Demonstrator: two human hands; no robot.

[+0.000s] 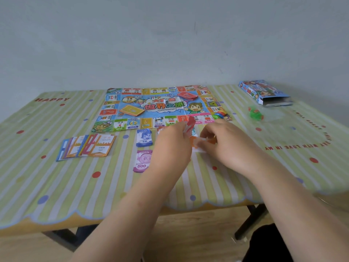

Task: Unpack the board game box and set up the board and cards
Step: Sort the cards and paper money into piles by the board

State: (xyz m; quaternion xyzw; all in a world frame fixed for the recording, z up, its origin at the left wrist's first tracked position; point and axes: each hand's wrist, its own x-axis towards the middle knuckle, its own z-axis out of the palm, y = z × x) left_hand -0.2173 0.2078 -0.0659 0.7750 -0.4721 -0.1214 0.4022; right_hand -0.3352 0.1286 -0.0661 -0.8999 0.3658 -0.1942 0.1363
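Room comes first: the worktop (pixel 47 225) has a striped cloth (pixel 56 186), and its wavy front edge is close to us. We see wide bare cloth at the near left and the near right. The board (pixel 154 108) lies flat at the back middle, its far edge near the wall (pixel 170 44). On it rest a yellow card pile (pixel 131 110), a red card pile (pixel 188 95) and a white dice (pixel 166 101). Coloured pieces (pixel 219 114) sit at its near right corner.

Just in front of the board lie a fan of cards (pixel 86 146) on the left, then a blue money pile (pixel 144 138), with a purple money pile (pixel 142 161) nearer us. Our left hand (pixel 170 146) holds up a bunch of red notes (pixel 190 123); its fingers are tucked out of sight. Our right hand (pixel 226 142) is just beside it, and its fingers (pixel 204 138) pinch an orange note (pixel 196 143) low over the cloth.

The box (pixel 264 92) lies flat at the far right, well apart from our hands. Its near end is open, and we cannot tell what is inside. A clear bag (pixel 270 117) near it holds green pieces (pixel 255 112).
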